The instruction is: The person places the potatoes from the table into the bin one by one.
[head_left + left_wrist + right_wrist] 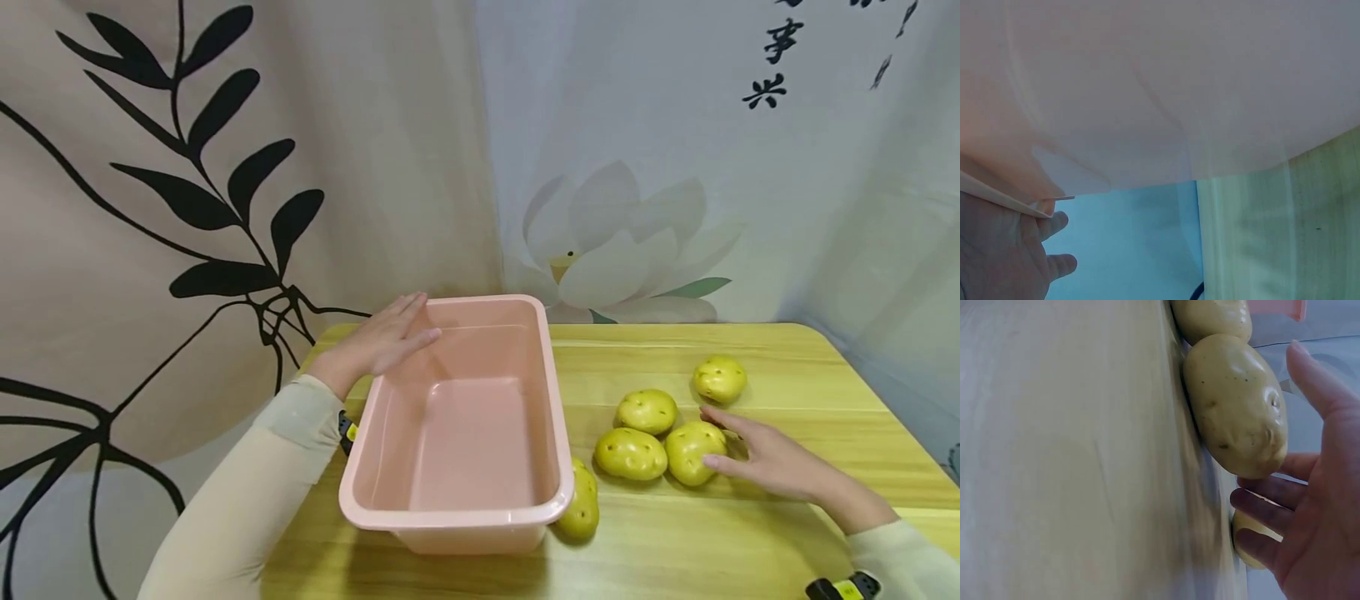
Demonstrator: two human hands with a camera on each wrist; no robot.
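In the head view, my left hand [386, 337] rests on the left rim of a pink plastic tub [557, 400], its fingers extended and its thumb over the inside. The left wrist view shows this hand [1007, 250] at the lip, below the tub's outer wall [1147, 94]. My right hand [780, 458] is at a yellow potato [692, 454], thumb and fingers spread to either side of it. In the right wrist view, the thumb stands apart from that potato [1235, 406] and the fingertips are right at its end. Two potatoes lie close by, an oval one [630, 454] and a rounder one [647, 412].
Another potato [720, 379] lies farther back on the wooden table [750, 542]. One more potato [581, 504] sits against the tub's right side, partly hidden by it. A printed curtain [420, 150] hangs behind the table's back edge.
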